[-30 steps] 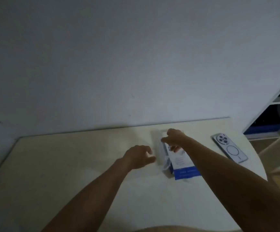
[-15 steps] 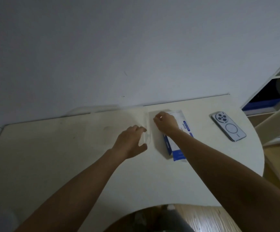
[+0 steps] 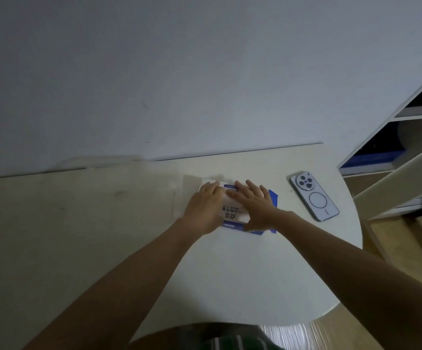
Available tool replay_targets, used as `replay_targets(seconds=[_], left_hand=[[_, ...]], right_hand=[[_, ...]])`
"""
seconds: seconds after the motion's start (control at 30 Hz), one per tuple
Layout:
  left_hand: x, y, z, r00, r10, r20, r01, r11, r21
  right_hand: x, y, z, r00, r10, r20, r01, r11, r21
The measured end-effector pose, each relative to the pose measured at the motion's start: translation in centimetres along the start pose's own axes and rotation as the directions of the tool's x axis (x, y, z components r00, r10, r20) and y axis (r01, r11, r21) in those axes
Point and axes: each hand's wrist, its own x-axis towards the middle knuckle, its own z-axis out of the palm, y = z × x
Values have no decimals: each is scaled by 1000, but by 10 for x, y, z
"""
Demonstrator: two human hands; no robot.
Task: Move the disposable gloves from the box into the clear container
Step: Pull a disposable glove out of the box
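— Largest first?
— Bench point(image 3: 103, 236). Box point(image 3: 232, 213), near the back edge: white, blue bands, dark print unreadable.
— Hands?
— Left hand point(image 3: 204, 208), right hand point(image 3: 254, 204): flat on the box, fingers straight, gripping nothing. The left was beside it earlier.
— Smallest?
— Phone point(image 3: 314, 195), right edge.

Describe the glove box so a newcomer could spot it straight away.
Find the pale table against the wall, then its rounded right end. The glove box lies there under the left hand and right hand, left of the phone; it alone is white card with blue bands.
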Motion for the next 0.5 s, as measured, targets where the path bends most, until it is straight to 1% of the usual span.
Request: replay_targets(seconds=[0.07, 0.1, 0.2, 0.27, 0.33, 0.4, 0.47, 0.5], left_hand=[[6, -5, 14, 996, -16, 92, 7, 995, 98], [9, -6, 22, 995, -32, 96, 20, 992, 121], [10, -7, 35, 997, -75, -3, 75, 985, 157], [11, -6, 35, 993, -99, -68, 109, 981, 162], [13, -7, 37, 989, -115, -88, 125, 985, 122], [16, -5, 38, 991, -115, -73, 121, 989, 84], [19, -3, 39, 991, -107, -84, 114, 990, 85], [19, -3, 39, 990, -108, -94, 117, 989, 86]], right_hand=[[2, 6, -7, 999, -46, -8, 46, 993, 105], [5, 9, -9, 997, -59, -50, 67, 985, 158], [11, 6, -13, 970, -66, -234, 114, 974, 198], [14, 5, -13, 953, -74, -295, 143, 965, 219], [15, 3, -14, 941, -76, -330, 164, 955, 249], [15, 2, -16, 937, -80, -340, 171, 953, 248], [16, 1, -16, 939, -63, -337, 159, 951, 264], [16, 0, -16, 939, -37, -341, 148, 940, 306]])
